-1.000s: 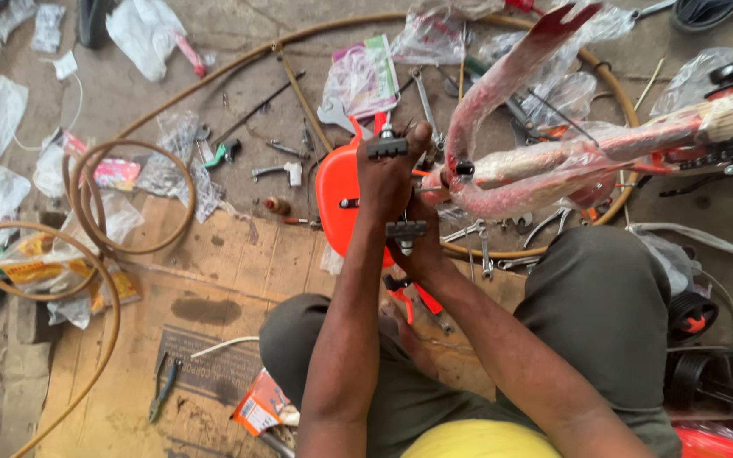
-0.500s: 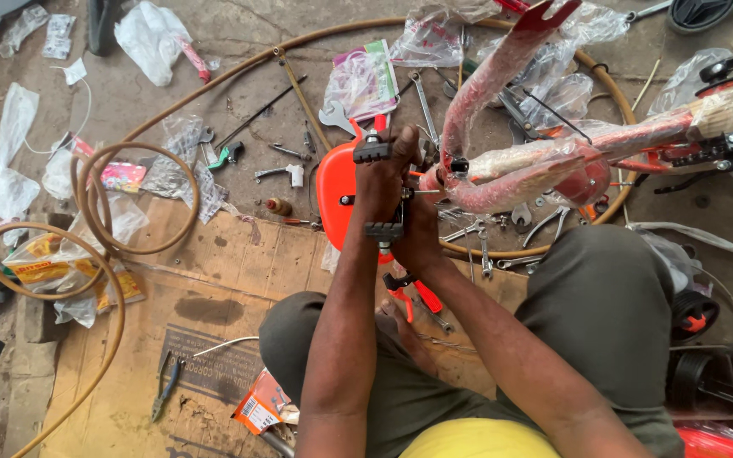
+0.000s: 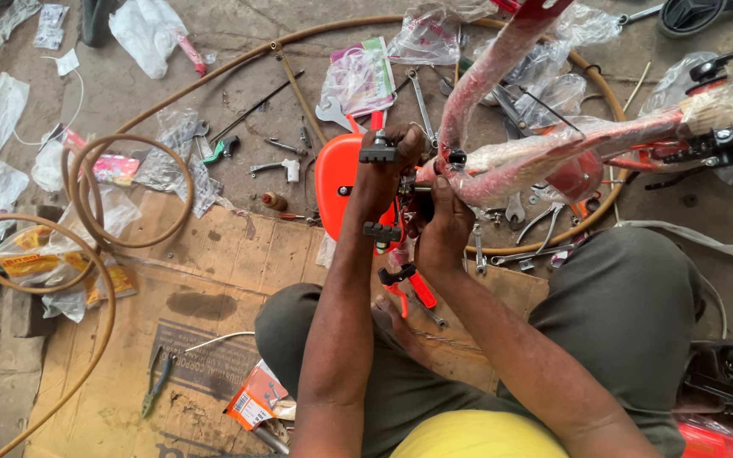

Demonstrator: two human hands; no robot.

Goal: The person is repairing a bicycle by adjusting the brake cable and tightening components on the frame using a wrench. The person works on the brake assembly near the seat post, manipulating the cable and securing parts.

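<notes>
A red bicycle frame (image 3: 553, 148) wrapped in clear plastic lies across the ground in front of my knees. An orange chain guard (image 3: 332, 182) sits at its left end. My left hand (image 3: 386, 174) is shut on a black pedal (image 3: 377, 155) next to the guard. Just right of it, my right hand (image 3: 444, 227) grips the crank joint (image 3: 456, 158) of the frame. A second black pedal on a red crank arm (image 3: 422, 290) lies below my hands, by my knee.
Several wrenches (image 3: 422, 97) and small tools are scattered on the concrete. Tan hose loops (image 3: 129, 195) lie left, and another ring of hose circles the frame. Pliers (image 3: 156, 383) and an orange packet (image 3: 254, 399) rest on the cardboard (image 3: 214, 263). Plastic bags (image 3: 142, 25) litter the far side.
My left hand stays on the pedal, which has turned slightly. My right hand has moved up and to the right onto the frame's crank joint.
</notes>
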